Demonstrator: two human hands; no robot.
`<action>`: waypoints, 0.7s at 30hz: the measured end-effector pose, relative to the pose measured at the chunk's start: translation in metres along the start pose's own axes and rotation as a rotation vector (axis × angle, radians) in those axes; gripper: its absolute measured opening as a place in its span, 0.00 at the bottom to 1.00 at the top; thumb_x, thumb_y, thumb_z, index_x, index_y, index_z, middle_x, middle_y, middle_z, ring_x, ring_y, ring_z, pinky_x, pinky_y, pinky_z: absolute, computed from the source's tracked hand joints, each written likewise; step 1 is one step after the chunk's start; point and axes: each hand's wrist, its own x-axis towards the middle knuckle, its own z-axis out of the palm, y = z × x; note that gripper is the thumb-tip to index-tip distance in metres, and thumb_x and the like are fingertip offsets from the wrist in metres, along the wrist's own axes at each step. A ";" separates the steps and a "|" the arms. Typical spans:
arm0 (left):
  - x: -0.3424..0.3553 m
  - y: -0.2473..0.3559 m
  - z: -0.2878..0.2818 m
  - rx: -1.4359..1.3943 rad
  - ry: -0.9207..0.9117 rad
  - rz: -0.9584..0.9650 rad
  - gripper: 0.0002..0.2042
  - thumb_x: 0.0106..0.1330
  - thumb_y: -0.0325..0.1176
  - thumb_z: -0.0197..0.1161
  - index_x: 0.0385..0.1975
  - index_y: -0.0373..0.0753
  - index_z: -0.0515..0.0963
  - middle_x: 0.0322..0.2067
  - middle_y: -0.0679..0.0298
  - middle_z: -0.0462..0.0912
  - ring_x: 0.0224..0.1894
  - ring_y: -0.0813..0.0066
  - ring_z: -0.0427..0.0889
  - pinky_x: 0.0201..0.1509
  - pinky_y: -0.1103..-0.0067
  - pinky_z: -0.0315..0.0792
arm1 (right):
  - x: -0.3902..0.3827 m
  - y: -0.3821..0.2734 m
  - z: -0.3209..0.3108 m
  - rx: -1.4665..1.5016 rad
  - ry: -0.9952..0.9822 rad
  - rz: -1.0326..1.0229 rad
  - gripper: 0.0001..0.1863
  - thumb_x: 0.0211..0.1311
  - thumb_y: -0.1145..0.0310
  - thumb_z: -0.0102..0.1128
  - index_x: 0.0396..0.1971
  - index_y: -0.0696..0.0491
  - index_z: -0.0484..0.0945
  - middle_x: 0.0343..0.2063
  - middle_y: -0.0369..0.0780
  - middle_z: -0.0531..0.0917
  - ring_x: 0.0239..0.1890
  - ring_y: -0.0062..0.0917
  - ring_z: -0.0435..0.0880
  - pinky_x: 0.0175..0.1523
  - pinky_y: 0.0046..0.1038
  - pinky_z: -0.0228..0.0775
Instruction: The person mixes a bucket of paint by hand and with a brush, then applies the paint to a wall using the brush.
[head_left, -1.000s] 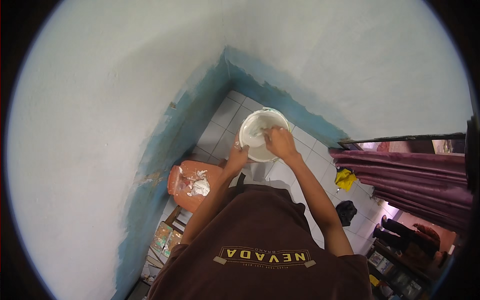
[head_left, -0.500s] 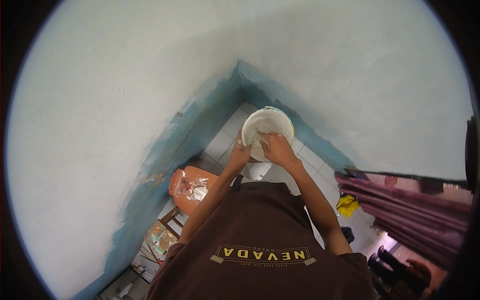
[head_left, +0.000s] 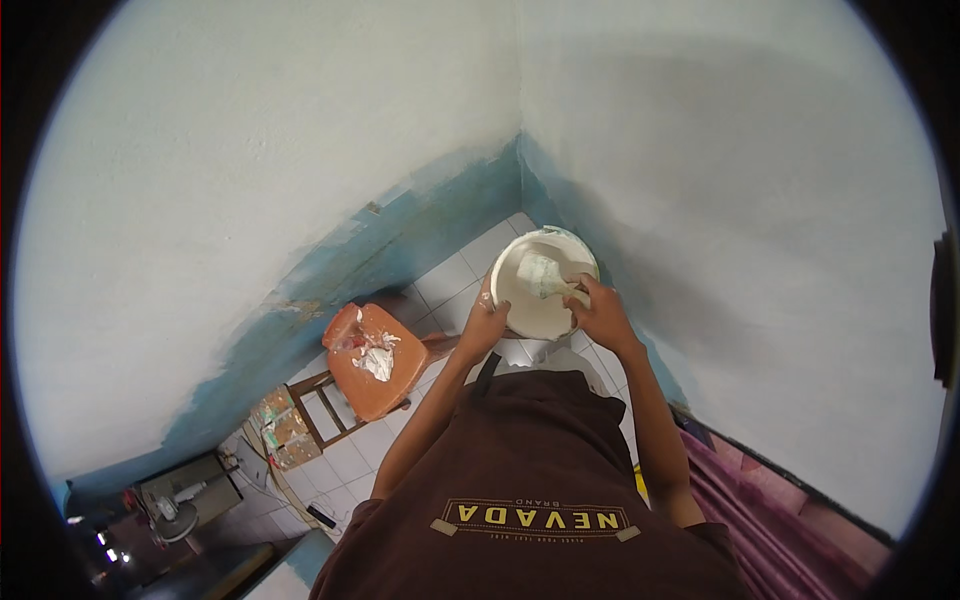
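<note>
Half a second earlier the brush (head_left: 538, 272) was hard to make out; now its pale head showed plainly inside the white bucket (head_left: 540, 318), just left of the right hand (head_left: 604, 316), whose bent fingers closed on its handle. The left hand (head_left: 486, 322) stayed clamped on the rim, the bucket to its right.

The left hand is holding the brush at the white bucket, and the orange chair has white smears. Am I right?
Not quite: the head view shows the right hand holding the brush. The left hand grips the white bucket. The orange chair does have white smears.
</note>
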 end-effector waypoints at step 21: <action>-0.018 0.012 0.060 -0.099 0.173 -0.050 0.36 0.67 0.18 0.43 0.75 0.51 0.43 0.67 0.49 0.59 0.62 0.51 0.73 0.45 0.64 0.87 | -0.004 0.035 -0.043 0.034 0.229 -0.265 0.25 0.64 0.63 0.64 0.59 0.56 0.74 0.46 0.45 0.79 0.43 0.31 0.81 0.44 0.32 0.77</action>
